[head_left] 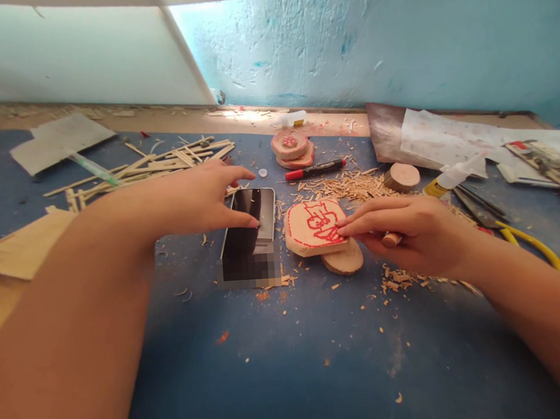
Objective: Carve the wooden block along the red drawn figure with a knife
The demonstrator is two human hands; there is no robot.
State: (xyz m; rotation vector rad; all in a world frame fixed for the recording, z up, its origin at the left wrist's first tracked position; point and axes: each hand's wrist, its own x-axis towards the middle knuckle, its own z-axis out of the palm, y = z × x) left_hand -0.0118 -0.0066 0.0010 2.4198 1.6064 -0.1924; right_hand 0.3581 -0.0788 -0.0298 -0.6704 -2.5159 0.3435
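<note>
My left hand (198, 198) is over a smartphone (248, 230) with a dark screen, its thumb and fingers apart and its thumb at the glass. To the right, a pale wooden block (298, 230) with cut corners bears a red line drawing. It rests partly on a round wood slice (344, 259). The fingertips of my right hand (404, 230) are at the block's right edge. A short wooden stick (392, 238), perhaps a tool handle, sticks out from under those fingers; its other end is hidden.
Behind the block lie a red marker (315, 169), stacked wood slices (289, 144) and wood shavings (349, 185). Thin sticks (177, 159) spread at the left. At the right are another slice (404, 176), a glue bottle (453, 177) and yellow-handled pliers (538, 247).
</note>
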